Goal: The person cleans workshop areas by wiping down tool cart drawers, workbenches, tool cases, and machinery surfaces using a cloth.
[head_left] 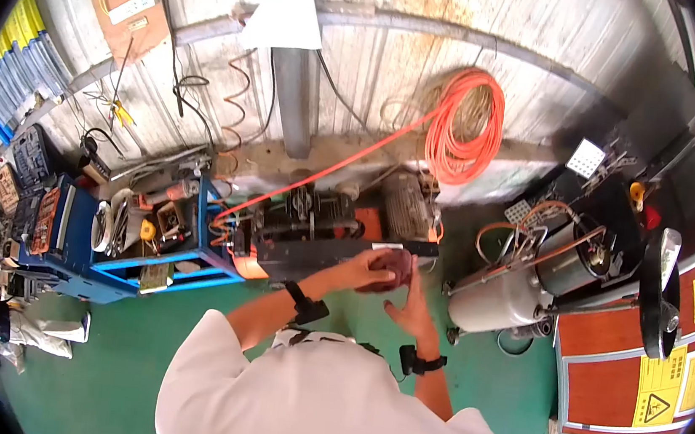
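Note:
In front of my body, my left hand (359, 269) grips a dark red, rounded object (393, 270) whose kind I cannot make out. My right hand (413, 309) is at its right side, thumb and fingers apart; one fingertip is close to the object's edge, and I cannot tell whether it touches. Both wrists wear black straps with small boxes. Just beyond the hands stands an air compressor (301, 254) with a dark guard and an orange body, its finned motor (407, 210) at the right.
An orange hose (464, 128) hangs coiled on the wall and runs to the compressor. At left stands a blue tool cart (188, 279) with tools. A grey tank (491, 304) on wheels and red-brown panels (605, 346) are at right. Another person (39, 329) is at far left.

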`<control>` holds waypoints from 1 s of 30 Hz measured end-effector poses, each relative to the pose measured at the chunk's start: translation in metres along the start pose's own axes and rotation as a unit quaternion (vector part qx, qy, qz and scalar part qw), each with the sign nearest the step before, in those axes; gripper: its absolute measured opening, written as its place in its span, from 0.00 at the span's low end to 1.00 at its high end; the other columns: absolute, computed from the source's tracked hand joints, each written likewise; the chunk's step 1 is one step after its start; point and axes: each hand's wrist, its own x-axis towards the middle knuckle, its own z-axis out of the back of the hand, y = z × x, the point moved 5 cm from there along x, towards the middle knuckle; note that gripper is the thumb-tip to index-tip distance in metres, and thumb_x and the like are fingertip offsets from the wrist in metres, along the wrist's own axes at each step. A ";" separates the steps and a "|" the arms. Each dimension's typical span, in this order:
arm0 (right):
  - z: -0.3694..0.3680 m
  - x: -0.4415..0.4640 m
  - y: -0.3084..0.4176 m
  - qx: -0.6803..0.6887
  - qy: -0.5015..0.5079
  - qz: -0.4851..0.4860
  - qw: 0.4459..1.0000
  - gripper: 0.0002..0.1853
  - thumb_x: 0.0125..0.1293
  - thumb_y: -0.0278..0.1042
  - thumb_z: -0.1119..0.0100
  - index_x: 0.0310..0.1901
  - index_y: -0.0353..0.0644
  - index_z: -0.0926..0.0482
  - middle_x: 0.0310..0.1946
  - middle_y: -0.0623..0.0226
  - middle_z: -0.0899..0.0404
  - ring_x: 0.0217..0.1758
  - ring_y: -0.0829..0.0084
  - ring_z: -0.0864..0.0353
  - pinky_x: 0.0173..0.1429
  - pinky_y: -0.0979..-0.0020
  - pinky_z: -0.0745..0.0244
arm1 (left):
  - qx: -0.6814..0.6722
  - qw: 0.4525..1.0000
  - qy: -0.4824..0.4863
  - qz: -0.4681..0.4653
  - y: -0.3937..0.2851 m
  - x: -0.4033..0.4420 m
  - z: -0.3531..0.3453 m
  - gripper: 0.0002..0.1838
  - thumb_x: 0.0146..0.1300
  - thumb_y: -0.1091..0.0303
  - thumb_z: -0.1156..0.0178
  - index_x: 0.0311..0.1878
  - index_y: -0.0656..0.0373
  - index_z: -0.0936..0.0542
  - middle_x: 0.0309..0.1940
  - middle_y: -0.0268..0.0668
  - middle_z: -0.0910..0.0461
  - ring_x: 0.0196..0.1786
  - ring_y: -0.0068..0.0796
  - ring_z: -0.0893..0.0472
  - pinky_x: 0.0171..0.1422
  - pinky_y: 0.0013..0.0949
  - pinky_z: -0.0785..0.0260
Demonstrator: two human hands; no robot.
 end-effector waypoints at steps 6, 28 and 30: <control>-0.069 0.028 -0.093 -0.047 -0.016 0.024 0.998 0.23 0.52 0.23 0.41 0.53 0.36 0.29 0.48 0.51 0.27 0.54 0.51 0.28 0.61 0.58 0.33 | 0.119 0.988 0.077 0.060 -0.045 -0.054 0.052 0.21 0.65 0.59 0.37 0.55 0.60 0.29 0.42 0.39 0.21 0.46 0.29 0.21 0.50 0.33 0.28; -0.399 0.062 -0.133 -0.124 0.321 -0.035 0.938 0.25 0.61 0.50 0.37 0.46 0.32 0.26 0.46 0.41 0.22 0.48 0.38 0.23 0.50 0.53 0.26 | 0.303 0.685 -0.658 0.070 0.181 -0.292 0.313 0.12 0.53 0.73 0.39 0.38 0.59 0.31 0.29 0.50 0.25 0.36 0.56 0.23 0.42 0.51 0.31; -0.408 0.054 -0.128 -0.142 0.350 -0.046 0.925 0.27 0.59 0.53 0.35 0.45 0.33 0.24 0.46 0.41 0.22 0.48 0.39 0.22 0.49 0.53 0.26 | 0.309 0.686 -0.650 0.105 0.191 -0.299 0.310 0.11 0.56 0.68 0.38 0.35 0.60 0.30 0.26 0.50 0.23 0.34 0.56 0.21 0.38 0.52 0.30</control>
